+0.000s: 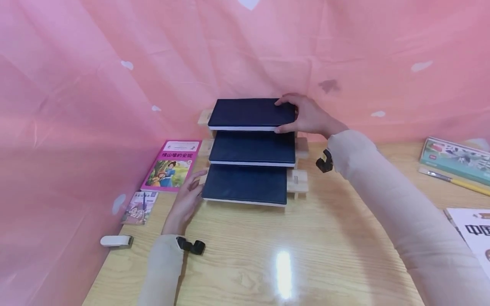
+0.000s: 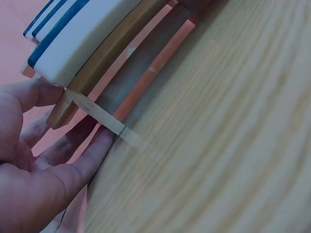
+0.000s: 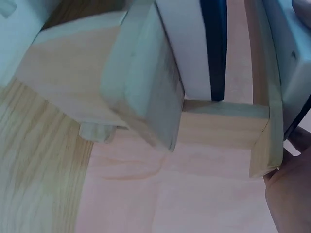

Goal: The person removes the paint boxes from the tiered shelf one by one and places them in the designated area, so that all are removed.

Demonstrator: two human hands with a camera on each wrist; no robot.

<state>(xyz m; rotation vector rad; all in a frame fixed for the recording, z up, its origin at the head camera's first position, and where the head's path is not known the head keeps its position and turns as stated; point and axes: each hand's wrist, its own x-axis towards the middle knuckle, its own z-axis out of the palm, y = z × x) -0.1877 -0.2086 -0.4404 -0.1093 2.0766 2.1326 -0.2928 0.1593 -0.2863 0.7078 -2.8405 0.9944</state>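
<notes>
Three dark blue notebooks stand in rising rows on a stepped wooden stand (image 1: 297,180): a top notebook (image 1: 245,111), a middle notebook (image 1: 252,146) and a bottom notebook (image 1: 245,182). My right hand (image 1: 308,115) grips the top notebook at its right end, thumb along the front edge and fingers over the cover. In the right wrist view that hand (image 3: 291,187) shows only at the right edge, beside the stand's upper step. At the lowest step's left end, my left hand (image 1: 186,204) holds the wood between its fingers, with fingertips at the bottom notebook's corner.
Left of the stand lie a pink-bordered picture book (image 1: 172,165), a small booklet (image 1: 141,208) and a white stapler-like object (image 1: 116,241). A green box (image 1: 455,159), a yellow-handled paintbrush (image 1: 455,180) and a white book (image 1: 471,233) lie at the right. Pink cloth (image 1: 268,55) hangs close behind.
</notes>
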